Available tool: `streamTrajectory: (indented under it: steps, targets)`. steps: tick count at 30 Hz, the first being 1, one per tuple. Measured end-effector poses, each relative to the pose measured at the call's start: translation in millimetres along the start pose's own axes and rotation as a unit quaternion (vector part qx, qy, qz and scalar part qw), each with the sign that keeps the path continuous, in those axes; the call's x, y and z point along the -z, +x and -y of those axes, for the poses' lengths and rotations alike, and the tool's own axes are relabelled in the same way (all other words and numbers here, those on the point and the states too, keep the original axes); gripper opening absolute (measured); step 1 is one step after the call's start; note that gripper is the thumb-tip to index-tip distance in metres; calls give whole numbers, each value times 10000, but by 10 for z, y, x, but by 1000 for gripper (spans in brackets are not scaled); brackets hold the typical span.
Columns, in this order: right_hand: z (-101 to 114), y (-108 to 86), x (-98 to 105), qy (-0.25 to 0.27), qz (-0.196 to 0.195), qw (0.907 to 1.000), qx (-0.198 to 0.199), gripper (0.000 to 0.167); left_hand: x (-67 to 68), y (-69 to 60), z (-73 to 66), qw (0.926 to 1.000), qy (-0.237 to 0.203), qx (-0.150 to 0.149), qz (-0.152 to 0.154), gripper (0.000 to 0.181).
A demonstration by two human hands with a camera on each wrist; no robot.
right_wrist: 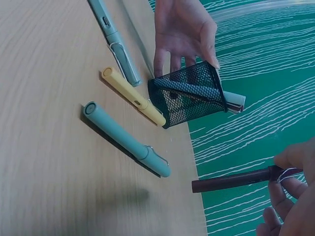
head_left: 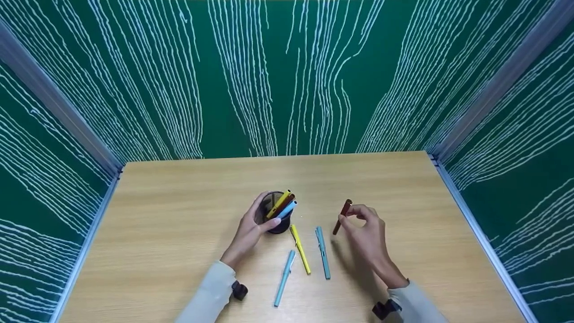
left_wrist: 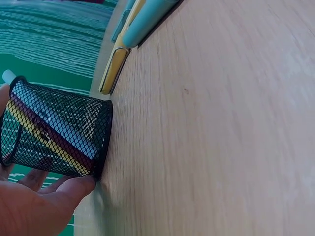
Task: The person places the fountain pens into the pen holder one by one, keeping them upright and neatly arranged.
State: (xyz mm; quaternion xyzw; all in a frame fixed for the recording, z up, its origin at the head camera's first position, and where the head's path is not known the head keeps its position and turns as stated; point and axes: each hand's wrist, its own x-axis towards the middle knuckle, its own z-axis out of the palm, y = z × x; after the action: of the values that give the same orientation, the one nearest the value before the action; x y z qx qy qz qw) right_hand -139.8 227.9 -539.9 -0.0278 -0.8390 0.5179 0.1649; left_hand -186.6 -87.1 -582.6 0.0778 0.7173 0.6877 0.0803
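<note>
My left hand (head_left: pixel 249 231) grips a black mesh pen holder (head_left: pixel 282 227) round its side, thumb near the rim. A yellow pen (head_left: pixel 278 204), a dark red pen (head_left: pixel 285 205) and a light blue pen (head_left: pixel 287 209) lean inside it. To the right, my right hand (head_left: pixel 370 233) pinches another dark red pen (head_left: pixel 342 217) near its upper end, raised over the table. In the right wrist view, that pen (right_wrist: pixel 231 180) points toward the table. Between the hands lie a yellow pen (head_left: pixel 300 250), a teal pen (head_left: pixel 322 252) and a light blue pen (head_left: pixel 284 278).
The wooden table (head_left: pixel 179 202) ends at a green back wall (head_left: pixel 278 89) with white wavy lines. Similar panels and metal posts (head_left: pixel 484 85) stand at both sides. A small black device (head_left: pixel 240 290) sits at the left wrist, another (head_left: pixel 386 309) at the right.
</note>
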Motion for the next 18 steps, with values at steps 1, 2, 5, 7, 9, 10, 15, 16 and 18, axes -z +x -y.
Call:
streamTrajectory:
  steps: [1, 2, 5, 7, 9, 10, 15, 16, 18]
  targets:
    - [14, 1, 0, 19, 17, 10000, -13, 12, 0, -1, 1, 10000, 9, 4, -4, 86]
    - [31, 4, -1, 31, 34, 10000, -19, 12, -1, -3, 2, 10000, 27, 7, -5, 85]
    - [71, 22, -14, 87, 55, 9999, -23, 12, -2, -11, -3, 10000, 35, -30, -6, 86]
    - [93, 39, -26, 98, 42, 9999, -14, 12, -1, -6, 4, 9999, -86, -132, 62, 86]
    - [103, 57, -41, 132, 18, 9999, 25, 13, -2, -2, 10, 9994, -209, -232, 125, 85]
    - [108, 63, -48, 153, 10, 9999, 30, 13, -2, 0, 14, 9992, -264, -274, 150, 85]
    - [150, 73, -74, 229, 6, 9997, 104, 14, -9, 1, 23, 9985, -339, -378, 194, 85]
    - [158, 75, -80, 244, 13, 9996, 112, 13, -10, 0, 22, 9987, -320, -359, 181, 85]
    - [170, 87, -90, 280, 26, 9995, 138, 13, -11, -3, 15, 9989, -309, -320, 160, 86]
